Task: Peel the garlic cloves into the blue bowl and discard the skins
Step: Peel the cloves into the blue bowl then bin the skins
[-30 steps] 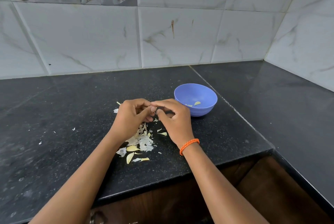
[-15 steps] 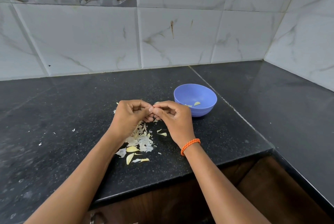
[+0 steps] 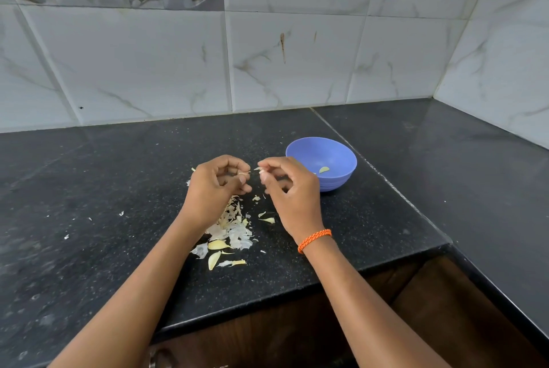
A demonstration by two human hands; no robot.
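1. Where the two hands met fingertip to fingertip half a second ago, they now stand apart with a small gap between them, above the bench [image 3: 89, 177].
2. The left hand [image 3: 218, 186] has its fingers curled in and pinches a thin pale strip of skin [image 3: 244, 173] that juts toward the right hand.
3. The right hand [image 3: 289, 192] pinches a small pale clove [image 3: 262, 170] between thumb and forefinger, its other fingers loosely bent; an orange braided band [image 3: 314, 239] circles the wrist.
4. The bowl [image 3: 341, 177] has not moved: round, smooth blue plastic, just beyond and right of the right hand, with one curved yellowish clove lying inside.
5. The held clove is left of the bowl's rim, not over it.
6. Papery white and cream skins [image 3: 231, 231] lie heaped on the bench below the left hand, with a few loose flakes scattered to the left.
7. The bench is black speckled polished stone; the wall behind is glossy white marble-veined tile.
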